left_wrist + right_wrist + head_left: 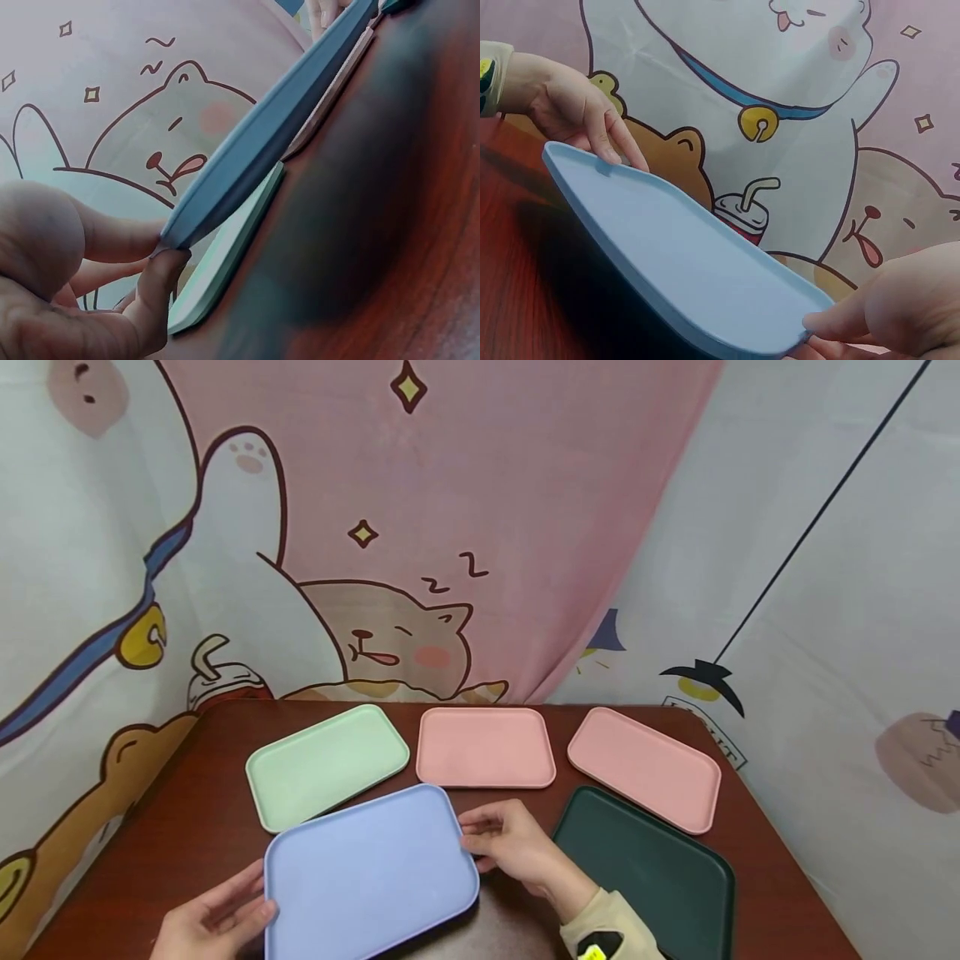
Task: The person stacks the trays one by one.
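we see two hands and one blue tray [371, 872] between them: the left hand [213, 914] pinches its left edge between thumb and fingers, and the right hand [517, 847] pinches the opposite edge, thumb on the rim. we see the tray tilted and raised off the one brown table [97, 885]. at the right wrist we find a cream sleeve [617, 925] and a black band [598, 944] with a yellow mark. around the held tray we count four more trays lying on the table: one pale green tray [326, 767] just behind it, one pink tray [486, 747] at the middle of the far edge, a second pink tray [645, 768] to the right, and one dark green tray [645, 877] nearer, beside the right forearm. behind, on the printed cloth [525, 468], we read two z's above one sleeping animal; the boxed lettering [722, 739] at the right is partly hidden, and we make out only a final "ut"
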Motion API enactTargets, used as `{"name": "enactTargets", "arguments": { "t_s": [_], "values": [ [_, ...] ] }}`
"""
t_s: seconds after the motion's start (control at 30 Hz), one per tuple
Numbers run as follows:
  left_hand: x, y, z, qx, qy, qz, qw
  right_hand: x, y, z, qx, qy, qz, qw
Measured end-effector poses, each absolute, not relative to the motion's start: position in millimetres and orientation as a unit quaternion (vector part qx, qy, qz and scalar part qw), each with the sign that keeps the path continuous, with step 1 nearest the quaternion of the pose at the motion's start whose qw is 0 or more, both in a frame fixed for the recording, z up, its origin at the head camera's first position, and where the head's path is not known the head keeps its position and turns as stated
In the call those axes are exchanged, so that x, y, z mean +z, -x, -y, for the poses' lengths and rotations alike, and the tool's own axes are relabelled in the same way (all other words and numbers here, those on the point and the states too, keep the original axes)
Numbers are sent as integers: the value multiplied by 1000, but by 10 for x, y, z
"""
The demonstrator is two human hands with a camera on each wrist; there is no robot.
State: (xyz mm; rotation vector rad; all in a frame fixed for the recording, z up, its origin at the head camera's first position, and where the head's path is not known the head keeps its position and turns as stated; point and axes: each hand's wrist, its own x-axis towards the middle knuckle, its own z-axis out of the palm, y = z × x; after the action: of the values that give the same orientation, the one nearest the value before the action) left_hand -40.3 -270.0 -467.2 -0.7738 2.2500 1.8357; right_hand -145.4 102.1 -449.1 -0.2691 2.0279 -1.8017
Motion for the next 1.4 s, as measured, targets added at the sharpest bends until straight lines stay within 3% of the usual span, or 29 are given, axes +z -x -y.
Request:
{"name": "enactTargets", "arguments": {
  "t_s": [0.9,1.4],
  "values": [
    [-4330,687,2384,558,129,-819,34,-4356,1403,-1403,-689,58,-703,168],
    [-4350,906,2159,605,95,-790,28,-4402,1353,-1646,-689,35,-710,145]
  ]
}}
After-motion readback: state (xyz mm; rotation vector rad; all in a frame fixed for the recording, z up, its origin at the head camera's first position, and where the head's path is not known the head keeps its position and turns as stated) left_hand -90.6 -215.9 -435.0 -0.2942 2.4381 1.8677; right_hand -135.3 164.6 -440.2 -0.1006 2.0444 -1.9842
